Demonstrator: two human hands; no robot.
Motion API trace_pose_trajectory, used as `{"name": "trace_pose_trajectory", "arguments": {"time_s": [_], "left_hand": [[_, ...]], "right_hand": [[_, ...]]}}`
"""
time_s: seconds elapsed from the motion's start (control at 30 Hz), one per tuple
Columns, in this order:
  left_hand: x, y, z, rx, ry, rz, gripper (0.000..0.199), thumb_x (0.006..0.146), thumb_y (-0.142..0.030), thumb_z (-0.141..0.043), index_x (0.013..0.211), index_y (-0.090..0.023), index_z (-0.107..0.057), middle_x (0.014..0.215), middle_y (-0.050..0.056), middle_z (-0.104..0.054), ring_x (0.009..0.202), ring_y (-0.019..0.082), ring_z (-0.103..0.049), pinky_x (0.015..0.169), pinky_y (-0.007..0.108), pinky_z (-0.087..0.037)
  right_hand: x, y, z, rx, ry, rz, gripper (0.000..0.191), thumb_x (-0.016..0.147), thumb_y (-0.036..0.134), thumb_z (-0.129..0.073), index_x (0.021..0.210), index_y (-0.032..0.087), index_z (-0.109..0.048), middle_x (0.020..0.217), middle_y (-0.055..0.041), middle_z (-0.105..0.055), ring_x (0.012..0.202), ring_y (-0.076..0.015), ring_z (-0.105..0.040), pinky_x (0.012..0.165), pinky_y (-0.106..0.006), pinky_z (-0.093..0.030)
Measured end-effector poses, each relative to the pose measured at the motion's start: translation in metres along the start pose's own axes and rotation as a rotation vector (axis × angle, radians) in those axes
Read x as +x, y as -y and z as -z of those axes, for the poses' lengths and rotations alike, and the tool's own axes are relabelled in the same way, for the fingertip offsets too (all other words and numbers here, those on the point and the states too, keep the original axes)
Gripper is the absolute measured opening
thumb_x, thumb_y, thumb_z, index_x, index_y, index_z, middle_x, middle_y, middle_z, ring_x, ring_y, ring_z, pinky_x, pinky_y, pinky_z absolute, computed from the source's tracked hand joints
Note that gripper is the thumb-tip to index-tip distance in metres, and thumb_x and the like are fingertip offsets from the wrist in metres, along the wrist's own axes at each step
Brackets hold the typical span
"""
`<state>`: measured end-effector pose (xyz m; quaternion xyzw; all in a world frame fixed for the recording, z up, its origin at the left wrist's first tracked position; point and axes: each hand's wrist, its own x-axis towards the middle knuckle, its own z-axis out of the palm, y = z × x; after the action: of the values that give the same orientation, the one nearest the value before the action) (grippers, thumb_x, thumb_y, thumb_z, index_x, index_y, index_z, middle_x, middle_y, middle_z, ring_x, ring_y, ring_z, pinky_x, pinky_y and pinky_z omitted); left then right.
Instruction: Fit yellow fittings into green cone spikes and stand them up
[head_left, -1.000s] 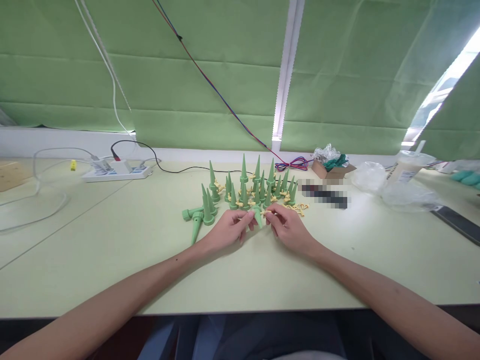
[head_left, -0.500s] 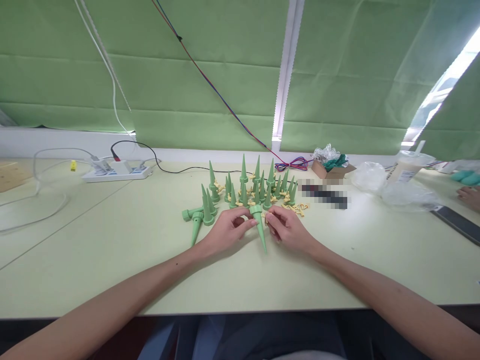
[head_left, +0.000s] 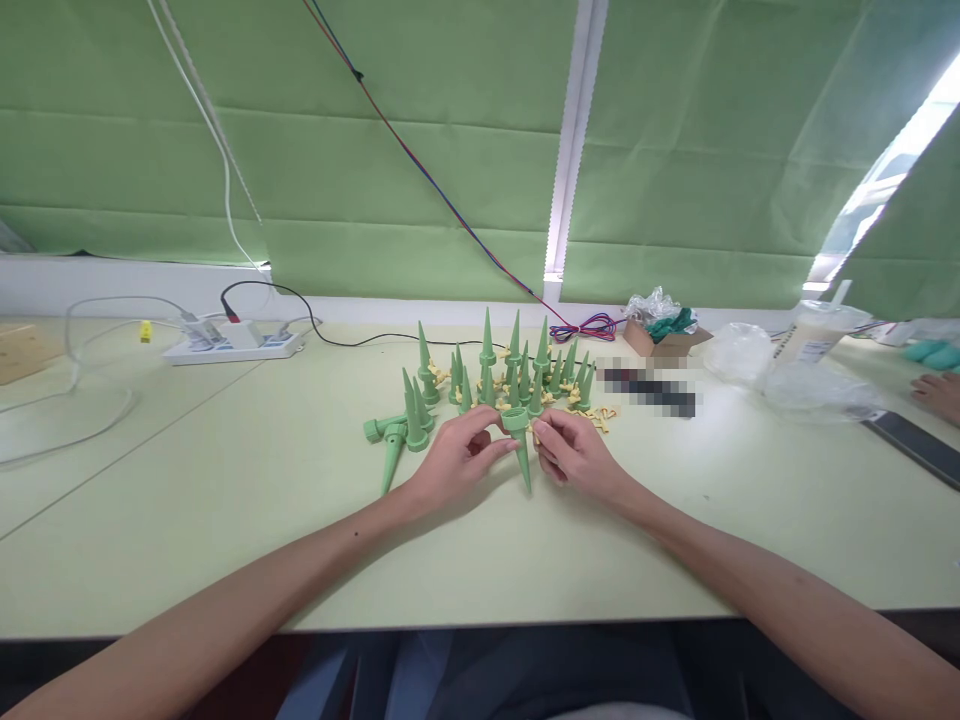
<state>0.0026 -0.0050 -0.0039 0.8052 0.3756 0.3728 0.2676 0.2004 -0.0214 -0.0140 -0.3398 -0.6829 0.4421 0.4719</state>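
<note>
Between thumb and fingers, my left hand (head_left: pixel 463 455) grips a green plastic watering spike (head_left: pixel 523 468), its ringed open end up and its tip pointing down over the table. My right hand (head_left: pixel 576 455) is closed in a pinch at the spike's right side, on a small yellow valve (head_left: pixel 531 428) mostly covered by the fingertips. Just beyond both hands stand several green spikes (head_left: pixel 487 345) with yellow valves among them. Loose yellow valves (head_left: pixel 602 416) lie right of that group. To the left, one spike (head_left: pixel 391 460) lies on the table beside others.
A power strip (head_left: pixel 232 345) with plugs and cables sits at the back left. Toward the right are a small cardboard box (head_left: pixel 667 343), a plastic cup (head_left: pixel 814 335), plastic bags (head_left: pixel 739 352) and a dark phone (head_left: pixel 919 447). Another person's hand (head_left: pixel 937 395) shows at the right edge.
The held spike has tipped, so its open end faces up more and its tip hangs straighter and slightly higher. Both hands remain nearly in place.
</note>
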Motion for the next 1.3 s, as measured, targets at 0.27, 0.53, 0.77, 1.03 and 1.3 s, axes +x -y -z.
{"name": "trace_pose_trajectory", "arguments": {"time_s": [0.27, 0.53, 0.77, 1.03, 1.3], "left_hand": [[0.0, -0.0075, 0.0008, -0.223, 0.036, 0.198, 0.035, 0.094, -0.05, -0.049, 0.083, -0.018, -0.057, 0.052, -0.005, -0.046, 0.046, 0.01, -0.044, 0.045, 0.021, -0.034], [0.004, -0.008, 0.0014, -0.532, 0.184, 0.363, 0.065, 0.093, -0.066, -0.036, 0.068, -0.012, -0.06, 0.052, 0.002, -0.054, 0.04, 0.01, -0.051, 0.036, 0.021, -0.032], [0.0022, -0.0104, 0.0036, -0.559, 0.231, 0.355, 0.056, 0.093, -0.061, -0.043, 0.074, -0.011, -0.06, 0.05, 0.001, -0.054, 0.04, 0.009, -0.049, 0.036, 0.02, -0.032], [-0.0002, -0.0033, 0.0038, -0.427, 0.233, 0.282, 0.048, 0.095, -0.057, -0.043, 0.073, -0.015, -0.052, 0.048, -0.001, -0.053, 0.04, 0.008, -0.044, 0.042, 0.021, -0.032], [-0.0028, -0.0021, 0.0038, -0.222, 0.167, 0.209, 0.031, 0.091, -0.049, -0.054, 0.09, -0.018, -0.054, 0.05, -0.006, -0.046, 0.046, 0.009, -0.041, 0.046, 0.021, -0.033]], "right_hand": [[-0.0018, 0.0016, -0.0005, -0.199, -0.14, 0.072, 0.033, 0.099, 0.044, -0.046, 0.076, 0.021, -0.047, 0.06, 0.0041, -0.046, 0.047, -0.0098, -0.043, 0.049, -0.025, -0.036], [-0.0013, -0.0006, 0.0026, -0.471, -0.121, 0.22, 0.021, 0.099, 0.031, -0.047, 0.086, 0.02, -0.059, 0.072, -0.0006, -0.057, 0.06, -0.0119, -0.048, 0.056, -0.025, -0.035], [-0.0017, -0.0027, 0.0039, -0.459, -0.092, 0.22, 0.021, 0.099, 0.028, -0.046, 0.085, 0.019, -0.059, 0.07, -0.0003, -0.056, 0.058, -0.0119, -0.047, 0.055, -0.025, -0.035], [-0.0022, -0.0007, 0.0031, -0.387, -0.057, 0.127, 0.025, 0.099, 0.032, -0.045, 0.079, 0.02, -0.055, 0.059, 0.0031, -0.048, 0.052, -0.0114, -0.042, 0.053, -0.025, -0.033], [-0.0031, -0.0011, 0.0024, -0.336, -0.036, 0.06, 0.029, 0.099, 0.037, -0.044, 0.075, 0.021, -0.048, 0.052, 0.0054, -0.043, 0.049, -0.0116, -0.039, 0.052, -0.026, -0.03]]}}
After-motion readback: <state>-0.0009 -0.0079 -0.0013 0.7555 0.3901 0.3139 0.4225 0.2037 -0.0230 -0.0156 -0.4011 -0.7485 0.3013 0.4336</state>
